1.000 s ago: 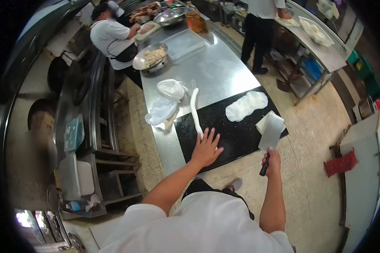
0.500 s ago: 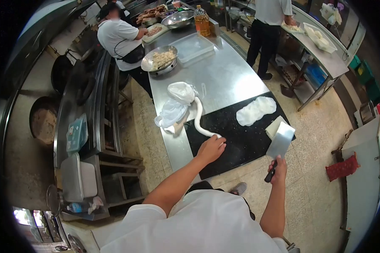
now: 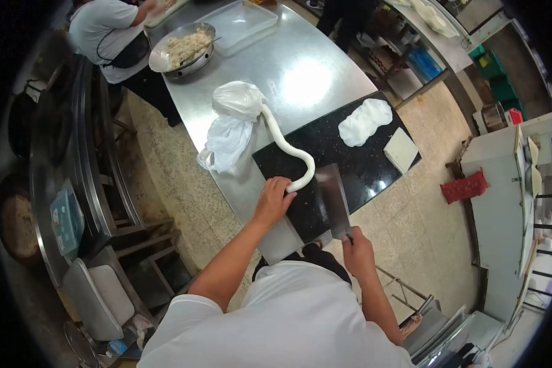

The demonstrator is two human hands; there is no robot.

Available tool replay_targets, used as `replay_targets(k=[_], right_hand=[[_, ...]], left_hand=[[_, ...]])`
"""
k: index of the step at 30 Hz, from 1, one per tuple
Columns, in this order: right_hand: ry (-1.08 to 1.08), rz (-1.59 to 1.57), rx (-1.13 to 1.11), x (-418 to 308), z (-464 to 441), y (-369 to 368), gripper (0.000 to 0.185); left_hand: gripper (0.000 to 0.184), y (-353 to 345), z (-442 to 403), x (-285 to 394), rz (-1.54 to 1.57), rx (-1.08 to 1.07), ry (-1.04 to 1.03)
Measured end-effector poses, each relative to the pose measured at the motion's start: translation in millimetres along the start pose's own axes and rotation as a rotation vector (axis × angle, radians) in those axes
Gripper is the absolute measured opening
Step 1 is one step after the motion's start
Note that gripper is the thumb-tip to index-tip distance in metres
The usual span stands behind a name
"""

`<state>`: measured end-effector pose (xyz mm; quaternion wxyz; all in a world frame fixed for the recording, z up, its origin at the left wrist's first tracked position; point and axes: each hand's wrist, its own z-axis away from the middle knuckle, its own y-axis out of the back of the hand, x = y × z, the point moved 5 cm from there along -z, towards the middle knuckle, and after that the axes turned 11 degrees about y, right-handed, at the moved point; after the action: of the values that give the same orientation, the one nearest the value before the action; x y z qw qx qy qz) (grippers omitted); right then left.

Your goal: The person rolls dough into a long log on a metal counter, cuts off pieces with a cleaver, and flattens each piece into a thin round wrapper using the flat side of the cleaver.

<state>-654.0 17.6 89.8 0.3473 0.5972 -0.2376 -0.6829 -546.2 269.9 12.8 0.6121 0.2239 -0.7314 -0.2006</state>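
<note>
A long white dough rope (image 3: 281, 142) curves across the black board (image 3: 362, 167). Its near end is in my left hand (image 3: 273, 199), fingers closed round it at the board's left edge. My right hand (image 3: 358, 253) grips a cleaver (image 3: 333, 202) by the handle; the broad blade is over the board, just right of the rope's bend and apparently apart from it. The rope's far end disappears under a white plastic bag (image 3: 238, 101). On the board's far right lie a flattened white dough piece (image 3: 365, 122) and a pale square slab or stack (image 3: 401, 150).
The board lies on a steel table (image 3: 264, 64). Further back stand a metal bowl (image 3: 184, 50) of crumbly pale food and a clear plastic tray (image 3: 242, 27). A co-worker (image 3: 107, 37) stands at the far left, another person's dark trousers (image 3: 343, 21) show at the back. A red bundle (image 3: 465, 186) is at right.
My right hand has brought the cleaver left, from beside the pale square to near the rope. My left hand has drawn the rope's end nearer me, bending it more. The view has shifted.
</note>
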Motion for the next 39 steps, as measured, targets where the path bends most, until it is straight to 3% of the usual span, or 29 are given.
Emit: replay_targets(k=[7, 11, 12, 14, 16, 17, 19, 20, 22, 24, 25, 26, 27, 30, 31, 33, 35, 38, 39], right_hand=[[0.27, 0.314, -0.209, -77.9, -15.6, -19.1, 0.011], [0.256, 0.398, -0.249, -52.1, -30.3, -65.8, 0.012], [0.183, 0.267, -0.283, -60.2, -32.5, -57.4, 0.023], [0.201, 0.245, -0.289, -49.8, -28.8, -56.9, 0.02], [0.223, 0.245, -0.266, -29.9, -30.5, -45.5, 0.017], [0.217, 0.219, -0.292, -17.9, -25.8, -40.8, 0.018], [0.207, 0.183, -0.314, 7.2, -9.3, -27.4, 0.019], [0.185, 0.082, -0.272, 22.5, -0.6, -17.5, 0.018], [0.166, -0.032, -0.23, 47.9, 14.0, 0.0, 0.019], [-0.02, -0.21, -0.104, 75.2, 38.6, 22.0, 0.018], [-0.029, -0.224, -0.117, 82.0, 52.9, 30.2, 0.018], [-0.037, -0.28, 0.005, 89.2, 59.7, 46.6, 0.019], [-0.043, -0.336, 0.131, 96.4, 60.1, 64.4, 0.021], [-0.077, -0.564, 0.273, 118.2, 55.9, 106.6, 0.026], [-0.091, -0.57, 0.27, 120.1, 46.4, 112.5, 0.026], [0.076, -0.721, 0.525, 128.2, -4.0, 135.6, 0.03], [0.012, -0.735, 0.658, 154.3, -67.3, 125.1, 0.03], [-0.187, -0.899, 0.481, 195.7, -125.6, 90.9, 0.031], [-0.371, -0.98, 0.433, 199.7, -130.4, 84.5, 0.03]], left_hand=[[0.025, 15.9, 1.7, -8.3, -0.057, -0.031, -0.022], [0.026, 20.6, -2.9, -14.8, -0.125, -0.058, 0.028], [0.023, 21.1, -8.1, -15.5, -0.121, -0.074, 0.002], [0.021, 25.7, -3.8, -12.6, -0.12, -0.105, -0.027], [0.014, 34.5, -12.4, -16.0, 0.091, -0.016, 0.161], [0.014, 40.4, -13.5, -14.9, 0.094, -0.02, 0.149], [0.021, 49.5, -10.3, -14.1, -0.286, -0.065, 0.176], [0.021, 44.2, -6.1, -5.5, -0.293, -0.067, 0.165], [0.03, 20.2, 7.8, 28.5, -0.383, -0.141, -0.078], [0.028, -24.0, 23.1, 54.1, -0.484, -0.427, -0.164], [0.023, -46.4, 35.2, 65.5, -0.595, -0.36, -0.368], [0.043, -69.3, 44.0, 54.6, -0.651, -0.412, -0.354], [0.043, -80.7, 38.8, 62.7, -0.661, -0.412, -0.354], [0.075, -115.2, 11.5, 76.0, -0.7, -0.541, -0.29], [0.075, -122.1, 7.9, 80.0, -0.7, -0.557, -0.288], [0.074, -140.0, -6.6, 87.5, -0.68, -0.58, -0.349], [0.073, -148.9, -18.4, 91.1, -0.674, -0.585, -0.389], [0.073, -152.1, -22.2, 100.6, -0.685, -0.623, -0.426], [0.073, -153.7, -21.9, 98.6, -0.696, -0.626, -0.445]])
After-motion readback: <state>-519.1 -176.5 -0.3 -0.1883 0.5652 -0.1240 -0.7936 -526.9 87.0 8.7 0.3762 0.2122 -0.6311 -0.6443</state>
